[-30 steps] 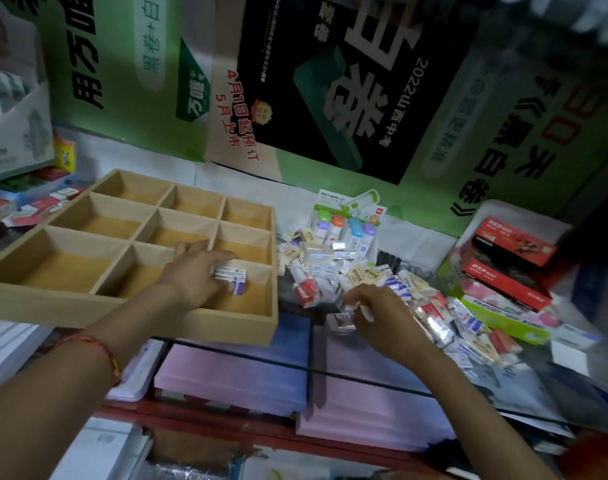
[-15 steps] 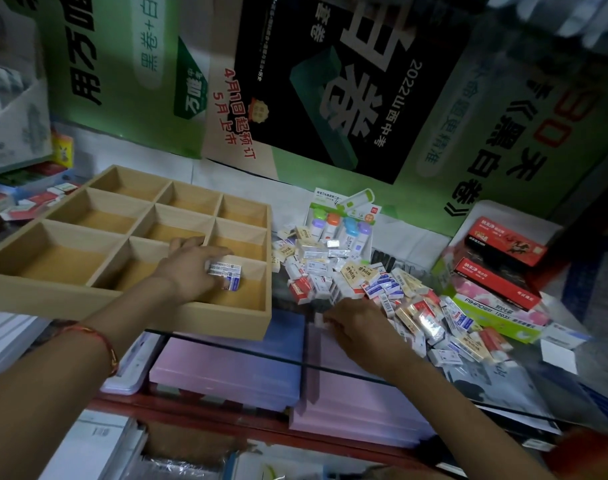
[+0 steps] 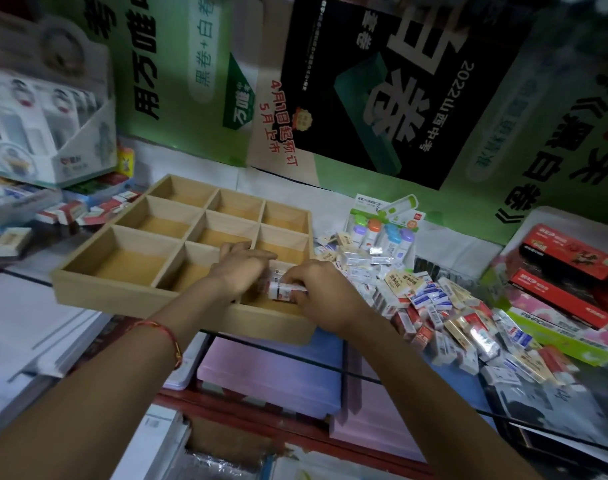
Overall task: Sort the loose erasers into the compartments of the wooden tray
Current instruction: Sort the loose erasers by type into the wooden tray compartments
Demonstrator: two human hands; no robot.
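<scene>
1. Surface. I observed a glass-topped counter [image 3: 371,358]; pink and blue paper stacks [image 3: 271,372] lay on the shelf beneath the glass. White sheets [image 3: 36,327] covered the left part of the counter.

2. Wooden tray [image 3: 139,294]. It sat flat on the counter, left of centre, and was divided into rectangular compartments.

3. Hands. Both hands met over the tray's near right compartment. The left hand [image 3: 242,271], fingers curled, grasped an eraser stack [image 3: 283,289] from the left. The right hand [image 3: 325,296] pinched the same stack from the right. The stack was at the level of the tray's rim; I could not tell whether it touched the compartment floor. A red thread band [image 3: 164,332] circled the left wrist.

4. Loose erasers [image 3: 451,317]. These lay in a dense pile on the glass just beside the tray's right wall, spreading toward the near right of the counter.

5. Surroundings. A blister pack of coloured bottles [image 3: 385,225] leaned behind the pile. Red boxes [image 3: 569,261] were stacked at the far right. A white display carton [image 3: 43,133] stood at the far left, with small red-and-white packs [image 3: 84,211] below it. Green and black printed posters [image 3: 382,81] covered the back wall.
</scene>
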